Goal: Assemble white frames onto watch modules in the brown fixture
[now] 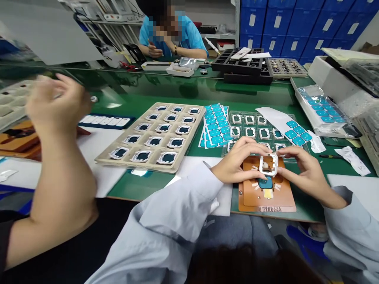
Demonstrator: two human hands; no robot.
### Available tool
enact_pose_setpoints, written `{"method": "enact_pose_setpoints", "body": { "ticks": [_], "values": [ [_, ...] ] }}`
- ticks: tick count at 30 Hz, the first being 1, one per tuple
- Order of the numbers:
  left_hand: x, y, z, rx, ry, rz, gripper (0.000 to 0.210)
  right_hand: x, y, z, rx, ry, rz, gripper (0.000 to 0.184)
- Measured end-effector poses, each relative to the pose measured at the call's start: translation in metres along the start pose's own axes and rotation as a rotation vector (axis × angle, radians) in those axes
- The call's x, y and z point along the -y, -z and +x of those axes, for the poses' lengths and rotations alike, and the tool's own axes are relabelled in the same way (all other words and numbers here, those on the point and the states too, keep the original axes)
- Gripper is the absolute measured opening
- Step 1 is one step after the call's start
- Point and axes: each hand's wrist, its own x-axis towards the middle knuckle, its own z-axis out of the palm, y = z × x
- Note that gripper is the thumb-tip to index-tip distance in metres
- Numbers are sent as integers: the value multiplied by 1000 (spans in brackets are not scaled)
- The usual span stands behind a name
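Between my two hands is a small white square frame (269,173) with rounded corners, held tilted up over an orange jig plate (284,195). My left hand (237,161) pinches its left side between thumb and fingers. On the opposite side, the thumb and fingers of my right hand (306,173) close on its right edge. Below the frame, a blue rounded-square piece (265,183) lies on the jig, with a yellowish pad (268,193) nearer to me. Behind my hands stands a clear plastic tray (257,123) of similar white frames.
A beige tray (189,152) of framed parts lies to the left. Blue sticker sheets (215,125) and another sticker sheet (291,130) flank the clear tray. A co-worker's raised forearm (63,157) is at far left. Another person (183,35) sits across, near black trays (239,65).
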Motion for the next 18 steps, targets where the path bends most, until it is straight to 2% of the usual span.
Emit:
{"method": "enact_pose_setpoints", "body": {
  "ticks": [4,8,13,16,18],
  "values": [
    [-5,0,1,98,-9,41,32,-1,-5,7,20,52,82,9],
    [-5,-1,2,207,21,91,28,5,-9,10,83,82,142,14],
    [-6,-2,0,210,5,120,37,-1,-5,11,142,68,216,20],
    [-6,-3,-1,225,64,118,40,-6,0,13,180,144,330,25],
    [-5,-3,-2,225,71,100,42,-6,3,15,202,226,312,23]
  ]
}}
